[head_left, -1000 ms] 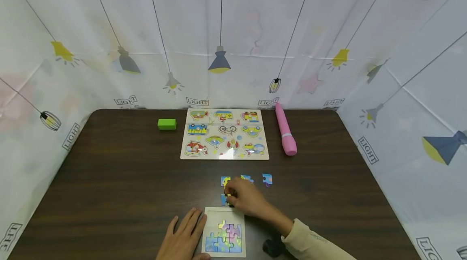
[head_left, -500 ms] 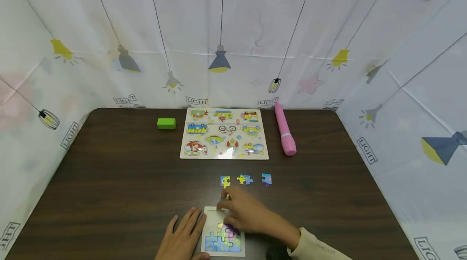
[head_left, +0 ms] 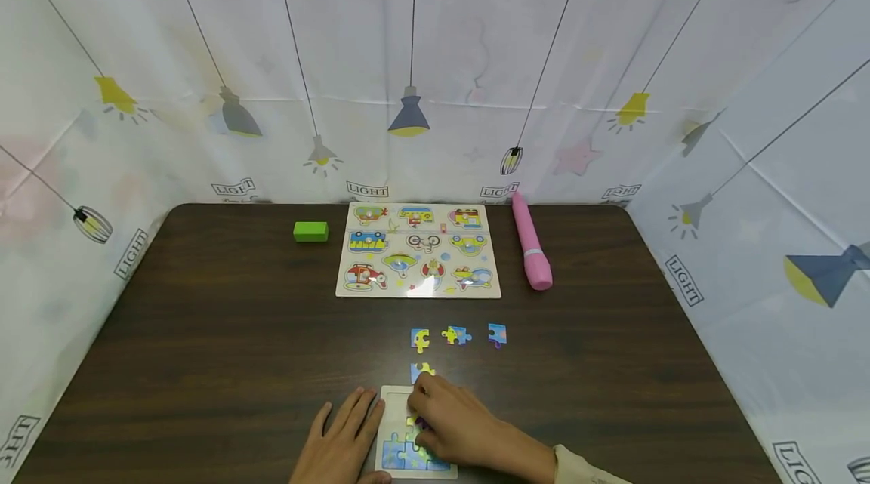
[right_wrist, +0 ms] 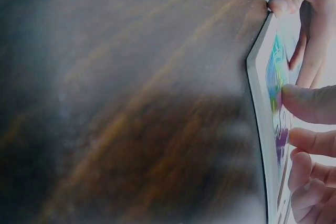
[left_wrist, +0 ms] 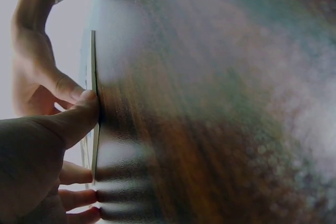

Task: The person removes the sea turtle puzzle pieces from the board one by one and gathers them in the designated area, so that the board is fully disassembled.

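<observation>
A pale jigsaw tray [head_left: 394, 398] lies at the table's near edge, with joined blue, yellow and pink pieces [head_left: 402, 457] in its lower part. My left hand [head_left: 343, 439] rests beside it, fairly straight fingers against its left edge; the thumb is at its near corner in the right wrist view. Over the tray, my right hand [head_left: 455, 423] pinches a purple puzzle piece [right_wrist: 282, 139] low against the surface, mostly covered by the fingers. Beyond the tray lie several loose puzzle pieces, including a blue-yellow piece [head_left: 420, 338] and a blue piece [head_left: 498, 334].
Farther back, a wooden vehicle puzzle board [head_left: 418, 250] lies between a green block [head_left: 310, 232] and a pink microphone-shaped toy [head_left: 532, 242]. A printed curtain [head_left: 435, 31] stands behind and beside the brown table [head_left: 224, 348].
My right hand has moved from the loose pieces back over the tray, bringing a purple puzzle piece onto it. My left hand has stayed at the tray's left edge.
</observation>
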The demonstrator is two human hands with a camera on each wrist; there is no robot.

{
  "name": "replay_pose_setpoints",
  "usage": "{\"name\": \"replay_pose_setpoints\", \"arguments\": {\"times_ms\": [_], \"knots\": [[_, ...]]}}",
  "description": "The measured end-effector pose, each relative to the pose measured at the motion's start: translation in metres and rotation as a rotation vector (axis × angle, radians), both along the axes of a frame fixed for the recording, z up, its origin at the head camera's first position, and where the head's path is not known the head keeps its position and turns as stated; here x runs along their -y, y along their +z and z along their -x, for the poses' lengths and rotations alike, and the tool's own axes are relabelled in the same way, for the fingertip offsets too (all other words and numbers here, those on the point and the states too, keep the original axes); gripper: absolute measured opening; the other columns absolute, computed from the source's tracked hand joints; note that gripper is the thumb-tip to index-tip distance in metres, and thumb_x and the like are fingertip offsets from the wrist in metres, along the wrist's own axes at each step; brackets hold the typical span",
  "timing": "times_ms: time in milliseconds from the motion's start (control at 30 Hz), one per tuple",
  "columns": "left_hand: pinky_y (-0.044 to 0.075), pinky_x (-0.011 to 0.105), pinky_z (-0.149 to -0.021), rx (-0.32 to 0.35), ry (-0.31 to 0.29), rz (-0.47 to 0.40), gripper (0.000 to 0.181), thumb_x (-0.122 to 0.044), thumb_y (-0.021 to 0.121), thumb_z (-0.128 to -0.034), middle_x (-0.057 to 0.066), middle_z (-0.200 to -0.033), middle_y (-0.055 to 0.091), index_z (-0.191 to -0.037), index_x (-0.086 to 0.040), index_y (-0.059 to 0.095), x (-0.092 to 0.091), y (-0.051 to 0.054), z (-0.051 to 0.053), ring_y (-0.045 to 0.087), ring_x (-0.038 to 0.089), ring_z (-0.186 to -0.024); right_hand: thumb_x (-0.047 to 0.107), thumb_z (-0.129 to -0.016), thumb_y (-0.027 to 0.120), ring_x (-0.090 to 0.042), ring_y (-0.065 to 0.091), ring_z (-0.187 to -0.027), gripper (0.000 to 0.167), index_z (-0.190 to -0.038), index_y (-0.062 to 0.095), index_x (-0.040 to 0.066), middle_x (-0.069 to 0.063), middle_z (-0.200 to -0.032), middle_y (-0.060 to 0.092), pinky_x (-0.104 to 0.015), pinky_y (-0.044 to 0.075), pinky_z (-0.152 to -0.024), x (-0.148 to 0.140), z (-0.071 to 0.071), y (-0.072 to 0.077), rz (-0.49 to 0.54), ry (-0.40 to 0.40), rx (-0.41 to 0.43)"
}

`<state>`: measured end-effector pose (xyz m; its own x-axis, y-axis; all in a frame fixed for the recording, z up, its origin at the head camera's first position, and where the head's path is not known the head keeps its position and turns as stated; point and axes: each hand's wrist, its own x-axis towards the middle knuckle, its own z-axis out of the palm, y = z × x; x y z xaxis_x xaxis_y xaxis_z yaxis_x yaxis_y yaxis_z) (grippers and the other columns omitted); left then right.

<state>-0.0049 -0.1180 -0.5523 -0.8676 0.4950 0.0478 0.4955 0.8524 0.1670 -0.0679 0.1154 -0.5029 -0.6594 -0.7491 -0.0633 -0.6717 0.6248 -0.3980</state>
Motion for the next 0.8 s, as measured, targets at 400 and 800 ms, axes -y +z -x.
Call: {"name": "replay_pose_setpoints", "arguments": {"times_ms": [400,800], "knots": [[0.039,0.065,-0.104,0.062,0.01,-0.026,0.093,-0.078,0.044,-0.0919,0.012,-0.158,0.043,-0.151,-0.007,0.048,0.0,0.003,-0.001,0.04,0.032,-0.145,0.011,-0.08,0.085,0.001,0.044,-0.073,0.031,-0.091,0.057,0.02,0.013,-0.08,0.05,-0.017,0.041,-0.06,-0.001,0.006,-0.004,0.148,-0.04,0.17],[0.041,0.064,-0.103,0.032,0.01,-0.028,0.093,-0.078,0.045,-0.0912,0.012,-0.157,0.044,-0.151,-0.008,0.049,-0.001,0.002,0.0,0.041,0.032,-0.144,0.006,-0.092,0.075,0.004,0.047,-0.066,0.014,-0.09,0.065,0.015,0.014,-0.075,0.055,-0.015,0.044,-0.06,-0.007,0.021,-0.006,0.266,0.047,0.382]]}}
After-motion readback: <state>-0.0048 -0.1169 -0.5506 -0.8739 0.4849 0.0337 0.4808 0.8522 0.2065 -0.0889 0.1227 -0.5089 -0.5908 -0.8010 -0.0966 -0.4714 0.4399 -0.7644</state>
